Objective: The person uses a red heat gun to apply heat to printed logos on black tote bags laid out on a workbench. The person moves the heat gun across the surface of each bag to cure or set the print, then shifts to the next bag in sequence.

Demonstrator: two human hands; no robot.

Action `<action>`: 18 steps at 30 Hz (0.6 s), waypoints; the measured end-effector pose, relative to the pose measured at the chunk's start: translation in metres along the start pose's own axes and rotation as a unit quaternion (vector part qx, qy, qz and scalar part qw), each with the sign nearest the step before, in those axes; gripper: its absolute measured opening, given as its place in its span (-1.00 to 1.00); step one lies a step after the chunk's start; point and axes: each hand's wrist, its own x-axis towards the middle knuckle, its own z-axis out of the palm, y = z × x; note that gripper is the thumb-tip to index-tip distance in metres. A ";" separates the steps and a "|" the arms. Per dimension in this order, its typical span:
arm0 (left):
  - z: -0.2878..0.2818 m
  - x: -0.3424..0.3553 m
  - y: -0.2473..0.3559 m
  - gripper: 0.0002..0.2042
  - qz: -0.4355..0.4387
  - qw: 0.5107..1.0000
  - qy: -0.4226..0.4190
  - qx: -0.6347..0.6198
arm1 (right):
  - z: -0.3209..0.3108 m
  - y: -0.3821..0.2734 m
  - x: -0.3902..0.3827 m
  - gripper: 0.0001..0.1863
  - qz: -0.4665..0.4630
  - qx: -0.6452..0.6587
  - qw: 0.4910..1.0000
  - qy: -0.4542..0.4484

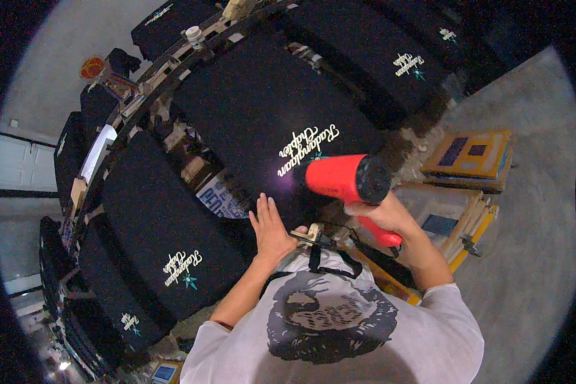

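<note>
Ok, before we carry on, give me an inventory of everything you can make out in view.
Dryer: 1, red with black end, over the middle cloth
Middle cloth: 1, black with white-and-teal print, centre
Other cloths: several, black, left and above
Metal fitting: 1, brassy, near the waist
Frames: several, yellow-brown, mostly right
Printed sheet or sack: 1, blue and white, left of the middle cloth
Bowl-like thing: 1, orange, upper left
Small container: 1, white, top
Door: 1, white, far left
Floor: grey, right
T-shirt: 1, whitish, dark print, on the person
Left hand: 1, bare, open, by the middle cloth's near edge
Right hand: 1, bare, gripping the dryer
</note>
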 end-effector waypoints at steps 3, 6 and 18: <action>0.006 0.006 -0.006 0.13 -0.021 1.000 0.014 -0.004 | -0.015 -0.007 0.010 -0.62 0.083 -0.029 0.993 0.076; 0.007 0.011 -0.003 0.15 -0.033 0.999 0.001 -0.003 | -0.006 -0.001 0.013 -0.59 0.016 -0.023 0.997 0.079; 0.012 0.022 0.022 0.17 -0.062 0.998 0.006 0.030 | -0.020 -0.001 0.040 -0.38 -0.005 -0.020 0.999 -0.038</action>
